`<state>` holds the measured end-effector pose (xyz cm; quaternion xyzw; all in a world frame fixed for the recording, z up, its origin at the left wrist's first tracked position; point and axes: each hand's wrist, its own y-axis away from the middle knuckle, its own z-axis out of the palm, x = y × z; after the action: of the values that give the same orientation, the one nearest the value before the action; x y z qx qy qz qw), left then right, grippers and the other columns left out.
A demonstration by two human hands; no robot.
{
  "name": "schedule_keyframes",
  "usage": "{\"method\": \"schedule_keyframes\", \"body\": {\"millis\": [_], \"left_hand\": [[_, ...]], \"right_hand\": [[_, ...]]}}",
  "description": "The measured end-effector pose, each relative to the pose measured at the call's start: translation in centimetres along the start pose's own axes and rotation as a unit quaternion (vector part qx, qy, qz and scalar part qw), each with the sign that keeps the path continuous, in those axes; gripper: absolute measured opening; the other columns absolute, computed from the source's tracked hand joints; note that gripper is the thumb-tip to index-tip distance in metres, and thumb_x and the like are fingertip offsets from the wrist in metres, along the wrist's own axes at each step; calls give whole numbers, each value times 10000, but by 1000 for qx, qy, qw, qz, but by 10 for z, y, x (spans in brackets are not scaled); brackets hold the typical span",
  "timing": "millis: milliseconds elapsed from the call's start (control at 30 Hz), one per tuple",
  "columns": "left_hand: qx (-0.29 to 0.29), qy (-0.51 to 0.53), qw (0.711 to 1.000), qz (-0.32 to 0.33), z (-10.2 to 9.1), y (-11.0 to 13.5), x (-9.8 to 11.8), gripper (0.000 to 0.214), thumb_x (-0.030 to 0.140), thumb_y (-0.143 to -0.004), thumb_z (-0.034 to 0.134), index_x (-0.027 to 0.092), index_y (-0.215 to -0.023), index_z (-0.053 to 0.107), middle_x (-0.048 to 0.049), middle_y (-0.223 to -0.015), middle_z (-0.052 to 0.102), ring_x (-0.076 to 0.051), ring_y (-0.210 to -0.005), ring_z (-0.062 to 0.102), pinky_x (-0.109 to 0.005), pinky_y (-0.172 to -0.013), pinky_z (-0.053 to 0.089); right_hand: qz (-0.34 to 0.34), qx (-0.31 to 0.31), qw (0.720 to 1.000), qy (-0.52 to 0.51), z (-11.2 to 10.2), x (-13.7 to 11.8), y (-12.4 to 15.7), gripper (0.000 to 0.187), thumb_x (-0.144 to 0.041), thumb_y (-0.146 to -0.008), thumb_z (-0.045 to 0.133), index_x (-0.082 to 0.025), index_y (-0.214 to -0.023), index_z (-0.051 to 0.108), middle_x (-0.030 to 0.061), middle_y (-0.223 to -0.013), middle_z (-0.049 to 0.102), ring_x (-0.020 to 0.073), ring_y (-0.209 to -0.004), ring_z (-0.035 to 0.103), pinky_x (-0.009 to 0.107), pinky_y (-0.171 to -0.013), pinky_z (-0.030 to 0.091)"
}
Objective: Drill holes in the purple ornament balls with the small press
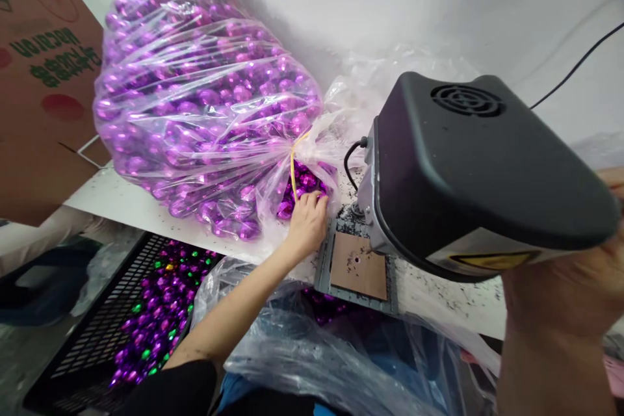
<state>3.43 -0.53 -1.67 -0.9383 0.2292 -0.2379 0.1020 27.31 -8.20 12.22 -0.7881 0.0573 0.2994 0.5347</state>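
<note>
My left hand is at the open mouth of a clear plastic bag, its fingers bent and closed among shiny purple faceted balls. A purple ball seems to be at the fingertips; the fingers partly cover it. A yellow cord gathers the plastic just above. My right hand is closed around the right end of a black-housed bench machine; the housing hides most of its fingers. Below the machine's head, a brown square board with a small hole lies on a grey metal base.
A large clear bag full of purple balls leans behind my left hand. A black crate of purple and green balls stands at lower left, beside a printed carton. Dark crumbs litter the white tabletop. Loose clear plastic hangs over the front edge.
</note>
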Motion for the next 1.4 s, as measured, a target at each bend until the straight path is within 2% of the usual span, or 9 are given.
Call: {"method": "schedule_keyframes", "body": {"millis": [133, 300, 367, 433, 533, 667, 833, 1000, 1400], "left_hand": [[-26, -18, 998, -51, 12, -37, -16, 285, 135, -878, 603, 112, -1159, 645, -175, -1116, 641, -364, -1148, 558, -522, -1014, 431], [-17, 163, 981, -100, -7, -12, -18, 468, 297, -887, 677, 199, -1335, 583, -114, -1180, 629, -275, -1044, 607, -394, -897, 497], [-40, 396, 904, -158, -18, 8, -14, 511, 378, -871, 703, 250, -1348, 571, -71, -1168, 644, -221, -968, 623, -323, -804, 511], [-93, 589, 775, -208, -24, 26, -6, 502, 427, -834, 738, 243, -1279, 594, -49, -1082, 671, -182, -865, 646, -279, -718, 513], [-154, 693, 658, -251, -19, 44, 9, 502, 499, -787, 775, 199, -1152, 608, -42, -926, 690, -168, -734, 670, -264, -640, 509], [-127, 617, 730, -265, -2, 53, 23, 487, 574, -802, 742, 177, -1067, 649, -15, -852, 677, -156, -709, 635, -266, -663, 485], [-69, 512, 836, -187, 17, 61, 33, 442, 486, -892, 673, 201, -1228, 629, -69, -1215, 678, -264, -1163, 600, -398, -1045, 438], [-16, 358, 924, -132, 30, 70, 43, 405, 424, -945, 628, 219, -1294, 603, -85, -1251, 666, -287, -1180, 570, -456, -1053, 423], [24, 205, 978, 31, 46, 80, 56, 429, 236, -935, 621, 198, -1352, 528, -139, -1324, 632, -300, -1266, 558, -558, -1162, 338]], "right_hand": [[-16, -3, 998, -54, 1, -1, -1, 248, -365, -900, 574, -163, -757, 594, -27, -631, 480, 39, -571, 385, 249, -580, 284], [-2, -22, 998, -55, -2, -3, -2, 245, -347, -911, 563, -152, -767, 601, -40, -627, 459, 25, -560, 347, 238, -574, 259], [-7, -20, 998, -55, -1, -3, -2, 257, -358, -914, 556, -150, -768, 597, -43, -620, 436, 23, -554, 335, 239, -583, 257], [-8, -18, 998, -54, 0, -2, -3, 283, -379, -926, 538, -148, -772, 595, -43, -618, 419, 25, -554, 330, 240, -592, 255], [6, -29, 997, -65, 4, -3, -7, 329, -421, -946, 514, -147, -776, 574, -47, -614, 381, 28, -554, 307, 244, -591, 253], [20, -53, 995, -80, 7, -8, -12, 345, -401, -942, 521, -148, -711, 479, -53, -596, 303, 30, -570, 276, 248, -581, 230], [38, -73, 989, -122, 6, -13, -12, 323, -373, -948, 529, -143, -721, 510, -53, -594, 346, 24, -569, 337, 228, -569, 229], [31, -70, 990, -121, 6, -13, -12, 324, -362, -961, 526, -138, -727, 504, -56, -598, 339, 13, -565, 338, 218, -566, 221], [28, -68, 990, -117, 5, -15, -13, 357, -417, -958, 528, -140, -734, 533, -35, -639, 300, 32, -615, 313, 210, -562, 189]]}}
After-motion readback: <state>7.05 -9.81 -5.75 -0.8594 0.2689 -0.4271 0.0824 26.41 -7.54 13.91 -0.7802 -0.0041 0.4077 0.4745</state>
